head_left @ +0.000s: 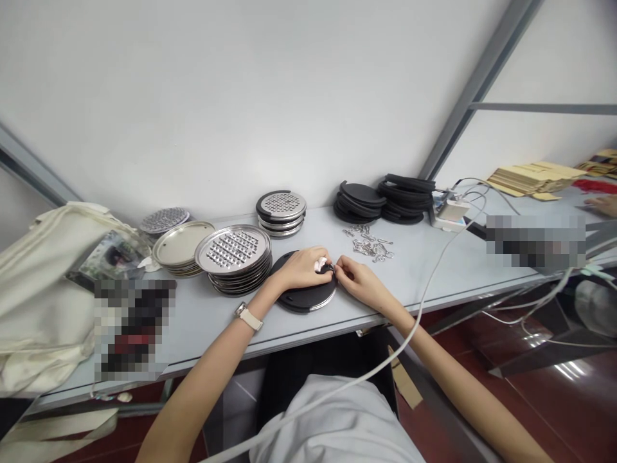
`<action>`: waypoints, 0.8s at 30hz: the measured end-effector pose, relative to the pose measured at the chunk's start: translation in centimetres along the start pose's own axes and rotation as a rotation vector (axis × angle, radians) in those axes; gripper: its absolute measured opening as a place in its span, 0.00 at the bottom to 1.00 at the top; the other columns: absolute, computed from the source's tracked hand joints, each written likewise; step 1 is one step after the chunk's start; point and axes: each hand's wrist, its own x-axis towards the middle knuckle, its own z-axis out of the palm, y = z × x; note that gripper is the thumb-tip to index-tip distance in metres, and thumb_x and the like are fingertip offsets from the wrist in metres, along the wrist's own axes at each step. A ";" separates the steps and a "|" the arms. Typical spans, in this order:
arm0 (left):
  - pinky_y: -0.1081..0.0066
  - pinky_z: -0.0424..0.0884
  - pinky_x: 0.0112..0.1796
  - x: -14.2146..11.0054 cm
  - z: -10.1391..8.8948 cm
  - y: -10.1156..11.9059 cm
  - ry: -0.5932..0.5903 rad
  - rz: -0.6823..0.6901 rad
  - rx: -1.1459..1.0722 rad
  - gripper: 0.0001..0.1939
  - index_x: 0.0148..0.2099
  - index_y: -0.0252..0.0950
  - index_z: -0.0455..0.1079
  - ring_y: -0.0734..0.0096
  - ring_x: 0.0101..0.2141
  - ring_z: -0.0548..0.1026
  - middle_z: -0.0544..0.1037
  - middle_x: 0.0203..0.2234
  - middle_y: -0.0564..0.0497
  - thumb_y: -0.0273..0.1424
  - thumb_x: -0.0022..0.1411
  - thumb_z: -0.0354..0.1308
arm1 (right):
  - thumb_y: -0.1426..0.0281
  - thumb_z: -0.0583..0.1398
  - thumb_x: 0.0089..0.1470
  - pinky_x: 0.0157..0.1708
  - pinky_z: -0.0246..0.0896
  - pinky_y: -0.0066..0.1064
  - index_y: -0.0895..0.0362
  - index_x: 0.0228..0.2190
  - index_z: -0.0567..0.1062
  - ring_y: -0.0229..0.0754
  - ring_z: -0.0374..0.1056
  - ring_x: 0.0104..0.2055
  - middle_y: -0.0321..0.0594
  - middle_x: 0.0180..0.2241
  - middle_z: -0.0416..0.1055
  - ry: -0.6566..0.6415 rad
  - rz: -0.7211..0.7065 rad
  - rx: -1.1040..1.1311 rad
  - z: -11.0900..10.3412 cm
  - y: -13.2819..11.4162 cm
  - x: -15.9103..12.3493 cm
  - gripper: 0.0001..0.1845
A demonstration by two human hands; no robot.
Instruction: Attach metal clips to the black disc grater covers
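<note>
A round black disc with a metal rim (308,297) lies on the grey table in front of me. My left hand (303,267) rests on top of it, fingers curled and pinched at its right edge; one fingertip is wrapped in white. My right hand (357,278) meets the left at that same edge, its fingers pinched on a small part that I cannot make out. A pile of small metal clips (369,243) lies just beyond the hands.
A stack of perforated steel discs (234,255) stands left of the hands, with plain steel plates (180,245) and more perforated discs (281,209) around. Black discs (359,200) and black rings (405,193) sit at the back right. A cream bag (38,289) fills the left. A white cable (434,270) crosses the table's edge.
</note>
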 end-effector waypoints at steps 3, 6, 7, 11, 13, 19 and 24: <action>0.71 0.64 0.32 0.0 0.0 0.0 0.007 -0.006 0.017 0.07 0.35 0.39 0.66 0.69 0.33 0.72 0.74 0.32 0.55 0.36 0.55 0.57 | 0.65 0.50 0.60 0.26 0.49 0.28 0.54 0.25 0.59 0.37 0.57 0.23 0.31 0.20 0.61 0.004 0.001 0.000 0.0 0.0 0.0 0.12; 0.70 0.64 0.33 0.1 -0.1 0.2 0.006 -0.011 0.030 0.06 0.35 0.39 0.66 0.68 0.33 0.73 0.75 0.33 0.54 0.35 0.55 0.56 | 0.66 0.50 0.60 0.26 0.49 0.28 0.54 0.25 0.59 0.36 0.57 0.23 0.31 0.20 0.61 0.003 0.000 0.002 0.1 0.1 0.0 0.12; 0.70 0.64 0.33 0.1 -0.1 0.2 0.003 -0.013 0.031 0.06 0.35 0.39 0.66 0.68 0.33 0.73 0.75 0.33 0.54 0.35 0.55 0.56 | 0.66 0.50 0.60 0.26 0.49 0.28 0.54 0.25 0.59 0.36 0.57 0.23 0.31 0.20 0.61 0.000 0.000 0.003 0.1 0.1 0.0 0.12; 0.71 0.64 0.33 0.0 -0.2 0.3 0.000 -0.013 0.031 0.06 0.35 0.39 0.66 0.69 0.33 0.72 0.74 0.32 0.55 0.35 0.55 0.56 | 0.65 0.50 0.61 0.26 0.49 0.28 0.54 0.25 0.59 0.36 0.57 0.22 0.31 0.20 0.61 0.000 0.004 0.004 0.1 0.0 0.0 0.12; 0.71 0.64 0.33 0.0 -0.2 0.3 -0.001 -0.007 0.024 0.06 0.34 0.39 0.66 0.69 0.33 0.73 0.74 0.33 0.55 0.35 0.55 0.56 | 0.65 0.50 0.60 0.26 0.49 0.28 0.54 0.26 0.59 0.36 0.57 0.22 0.31 0.20 0.61 0.000 0.004 0.003 0.1 0.0 0.0 0.12; 0.71 0.64 0.33 0.1 -0.2 0.3 -0.004 -0.013 0.040 0.06 0.35 0.39 0.66 0.69 0.33 0.72 0.74 0.32 0.54 0.35 0.56 0.56 | 0.66 0.50 0.60 0.26 0.48 0.28 0.54 0.25 0.59 0.36 0.57 0.23 0.31 0.20 0.61 0.003 0.000 -0.007 0.1 0.1 0.0 0.12; 0.71 0.63 0.33 0.1 -0.1 0.2 0.006 0.002 0.036 0.06 0.35 0.39 0.66 0.69 0.33 0.72 0.74 0.32 0.55 0.35 0.55 0.56 | 0.66 0.50 0.60 0.26 0.48 0.28 0.54 0.25 0.58 0.36 0.57 0.22 0.30 0.20 0.60 0.005 0.002 -0.015 0.1 0.0 0.0 0.12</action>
